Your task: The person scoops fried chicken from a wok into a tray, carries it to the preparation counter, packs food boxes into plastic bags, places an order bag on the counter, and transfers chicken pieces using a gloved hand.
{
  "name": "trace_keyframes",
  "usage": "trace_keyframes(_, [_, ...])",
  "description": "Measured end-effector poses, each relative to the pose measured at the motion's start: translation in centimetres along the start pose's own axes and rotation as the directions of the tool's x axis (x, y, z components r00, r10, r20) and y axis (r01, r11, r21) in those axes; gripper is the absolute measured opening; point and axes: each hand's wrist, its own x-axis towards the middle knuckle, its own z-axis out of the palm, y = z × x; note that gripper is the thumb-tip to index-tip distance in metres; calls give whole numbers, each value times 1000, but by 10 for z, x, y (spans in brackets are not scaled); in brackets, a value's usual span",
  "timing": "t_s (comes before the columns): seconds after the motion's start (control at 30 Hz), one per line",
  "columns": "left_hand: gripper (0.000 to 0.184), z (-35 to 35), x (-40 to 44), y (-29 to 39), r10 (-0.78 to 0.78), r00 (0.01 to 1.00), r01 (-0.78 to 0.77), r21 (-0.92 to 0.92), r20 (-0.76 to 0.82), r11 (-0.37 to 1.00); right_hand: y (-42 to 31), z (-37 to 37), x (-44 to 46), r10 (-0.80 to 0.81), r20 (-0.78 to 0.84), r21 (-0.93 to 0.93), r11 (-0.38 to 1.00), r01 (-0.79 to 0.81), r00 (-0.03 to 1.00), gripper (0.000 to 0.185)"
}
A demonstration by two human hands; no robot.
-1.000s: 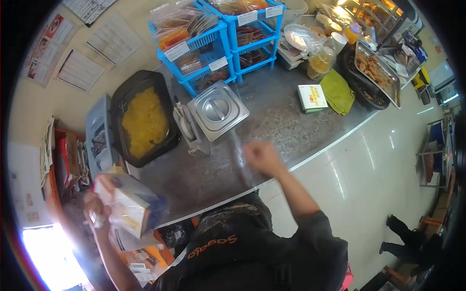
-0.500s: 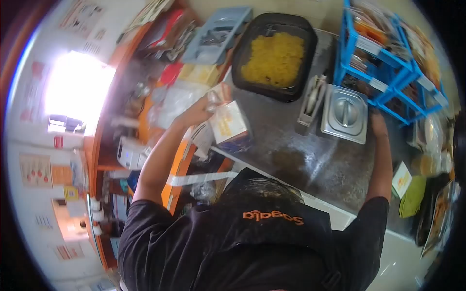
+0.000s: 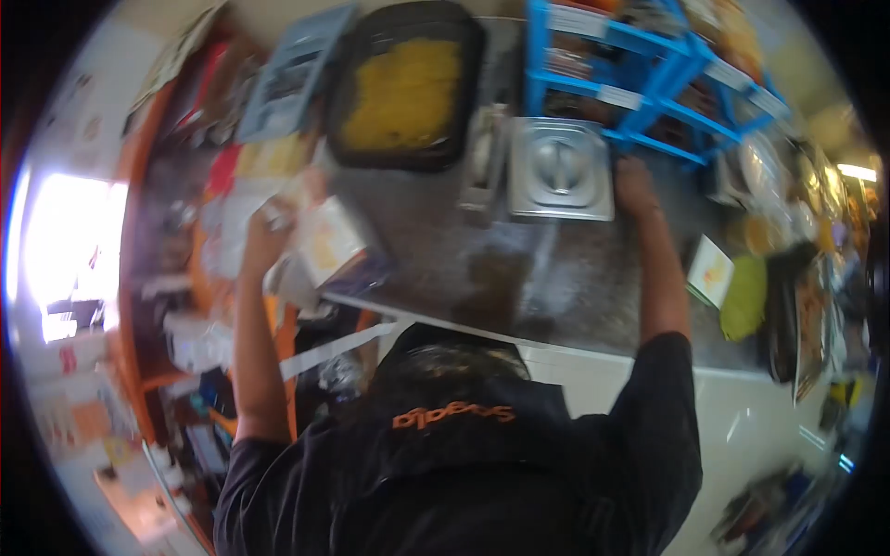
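Observation:
My left hand (image 3: 265,233) is at the left edge of the worktop, fingers curled, with something pale and shiny at the fingertips that blur hides. Just right of it stands a white-and-yellow printed box (image 3: 332,243) with a dark lower side. My right hand (image 3: 635,188) lies on the worktop right of a lidded steel food pan (image 3: 561,171), below the blue rack; its fingers are too blurred to read. Left of the pan is a narrow metal holder (image 3: 484,157). A black tray (image 3: 468,88) holding yellow food (image 3: 405,93) sits farther back.
Blue tiered racks (image 3: 640,69) with packets rise at the back right. A green cloth (image 3: 743,301) and a white-green card (image 3: 711,271) lie on the right. At the left are a light-blue tray (image 3: 295,79) and an orange-edged shelf (image 3: 130,269).
My view has swung right, so the worktop shifts left and up in it. My left hand has drawn slightly away from the printed box. My right hand stays beside the steel pan.

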Motion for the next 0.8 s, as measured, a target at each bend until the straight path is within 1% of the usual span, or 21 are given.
trace_keyframes(0.03, [10,-2,-1,5,-87,996,87,25,18,996,-7,-13,-10,-58,2,-194,979,57,998,24])
trace_keyframes(0.07, [10,-3,-2,-2,-72,997,73,-35,39,997,-3,-12,-14,-40,-40,-195,980,31,998,27])
trace_keyframes(0.1, [10,-2,0,-9,-65,996,70,-93,55,993,7,4,-23,-29,-104,-174,985,11,994,22])
trace_keyframes(0.13, [10,0,3,-8,-70,996,75,-84,60,994,12,-6,-26,100,-46,-10,995,-100,994,23])
trace_keyframes(0.17, [10,-1,2,-8,-83,995,88,-71,63,994,10,-13,-29,213,31,152,965,-215,977,24])
trace_keyframes(0.2, [10,-1,2,-5,-99,993,102,-56,62,993,5,-21,-29,308,120,303,894,-330,944,27])
trace_keyframes(0.23, [10,1,3,-3,-108,992,112,-71,58,991,-3,-36,-31,373,90,351,856,-380,923,31])
trace_keyframes(0.33, [10,2,1,4,-119,991,124,-93,59,988,-10,-51,-29,334,-69,449,852,-270,940,28])
trace_keyframes(0.4, [10,3,3,4,-93,994,100,-112,59,989,-18,-52,-21,299,-20,447,856,-259,954,25])
trace_keyframes(0.43, [11,2,5,9,-105,992,113,-107,75,988,-24,-55,-14,282,-2,445,859,-252,959,23])
trace_keyframes(0.47, [12,0,5,16,-114,989,124,-104,89,987,-35,-57,-10,355,23,356,870,-340,934,22])
trace_keyframes(0.5, [13,0,5,21,-128,987,138,-97,101,986,-35,-54,-5,338,62,293,893,-341,939,20])
trace_keyframes(0.53, [14,3,6,20,-105,989,119,-144,102,982,-35,-52,1,319,103,236,912,-335,942,19])
trace_keyframes(0.6, [15,2,5,18,-69,993,88,-221,94,971,-40,-50,6,271,122,-5,962,-272,955,23])
trace_keyframes(0.63, [16,0,5,22,-126,985,150,-229,118,962,-43,-49,6,251,138,-125,964,-235,958,25])
trace_keyframes(0.73, [17,-2,6,22,-116,986,140,-214,122,967,-42,-51,3,248,292,-221,957,-187,924,30])
trace_keyframes(0.8, [17,1,6,15,-104,988,128,-223,117,966,-38,-46,-5,271,229,-249,945,-213,935,28])
